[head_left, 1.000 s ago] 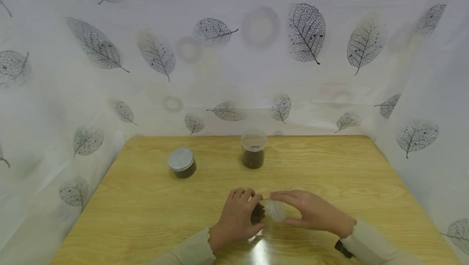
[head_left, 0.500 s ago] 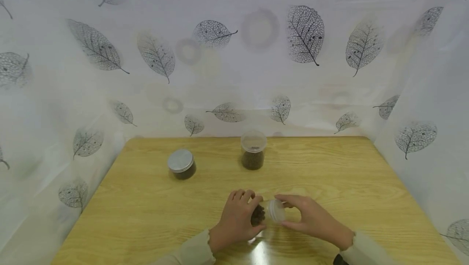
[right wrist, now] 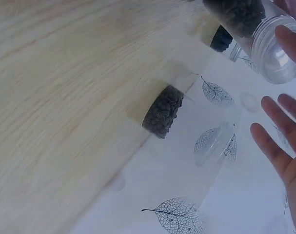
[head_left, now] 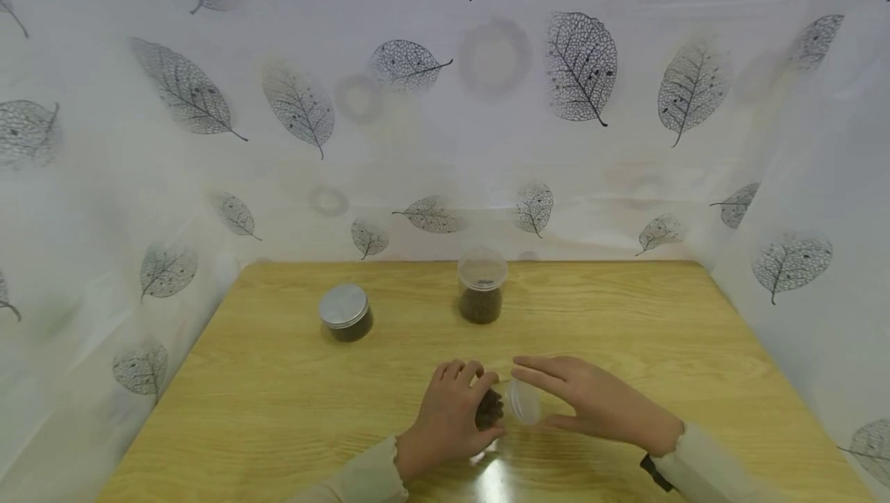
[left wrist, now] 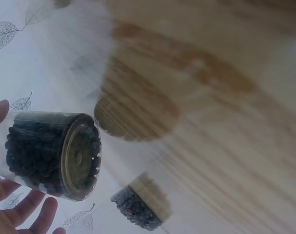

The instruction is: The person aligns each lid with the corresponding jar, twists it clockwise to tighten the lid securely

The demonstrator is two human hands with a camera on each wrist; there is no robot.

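In the head view my left hand (head_left: pixel 450 414) grips a clear jar (head_left: pixel 490 409) partly filled with dark beans. Its clear screw lid (head_left: pixel 523 401) points toward my right hand. The left wrist view shows the jar (left wrist: pixel 55 153) tilted on its side, its base facing the camera. My right hand (head_left: pixel 601 402) is beside the lid with its fingers extended and spread apart. From the right wrist, the lid (right wrist: pixel 277 51) is seen on the jar's mouth, the thumb overlapping it and the other fingers clear of it. Whether the thumb touches it, I cannot tell.
A wood-grain table (head_left: pixel 278 402) lies under the hands. A low jar with a silver lid (head_left: pixel 344 306) stands at the back left. Another clear jar (head_left: pixel 481 298), with dark contents, is at the back middle. Leaf-patterned white sheeting (head_left: pixel 431 140) surrounds the table.
My right fingers closed around the lid's edge half a second ago, then spread apart and drew off it. The left hand keeps its grip on the jar.
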